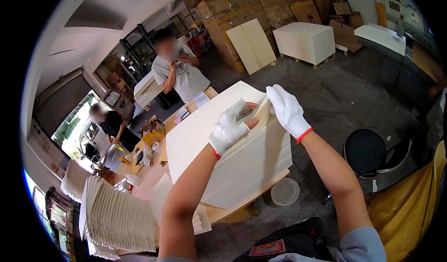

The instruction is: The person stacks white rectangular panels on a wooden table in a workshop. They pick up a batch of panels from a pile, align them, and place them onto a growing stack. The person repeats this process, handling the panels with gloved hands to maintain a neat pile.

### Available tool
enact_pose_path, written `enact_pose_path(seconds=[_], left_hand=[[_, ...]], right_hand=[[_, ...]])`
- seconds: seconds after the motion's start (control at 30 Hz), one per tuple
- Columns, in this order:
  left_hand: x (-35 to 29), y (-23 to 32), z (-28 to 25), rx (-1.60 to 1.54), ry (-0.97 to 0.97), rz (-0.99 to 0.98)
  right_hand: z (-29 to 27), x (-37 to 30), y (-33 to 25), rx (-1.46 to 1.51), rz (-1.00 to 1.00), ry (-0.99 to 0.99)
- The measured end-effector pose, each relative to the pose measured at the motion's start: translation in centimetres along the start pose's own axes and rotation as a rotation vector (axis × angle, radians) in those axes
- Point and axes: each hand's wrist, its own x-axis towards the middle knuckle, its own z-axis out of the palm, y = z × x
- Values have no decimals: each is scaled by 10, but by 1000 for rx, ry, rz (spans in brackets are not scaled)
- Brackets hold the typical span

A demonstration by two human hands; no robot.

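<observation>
A tall stack of large white paper sheets stands on the wooden table in front of me. My left hand, in a white glove with bare tips on the thumb and a finger, rests at the top near edge of the stack, its thumb and finger apart. At the right corner my right hand, in a white glove with a red cuff, holds the bent-up corner of the top sheets. Its fingers lie straight and together; the thumb is hidden. Between the hands, the raised sheet edges curl upward.
Fanned piles of white sheets stand at the left. Tools and bags lie on the wooden table. Two people stand beyond it. A round stool, a lidded bucket and yellow cloth are at right; a pallet stack is behind.
</observation>
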Motion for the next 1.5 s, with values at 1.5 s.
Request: enact_pose_path(seconds=[1.5], left_hand=[[-5,9,5,180,81,33]], right_hand=[[2,0,5,54,59,11]])
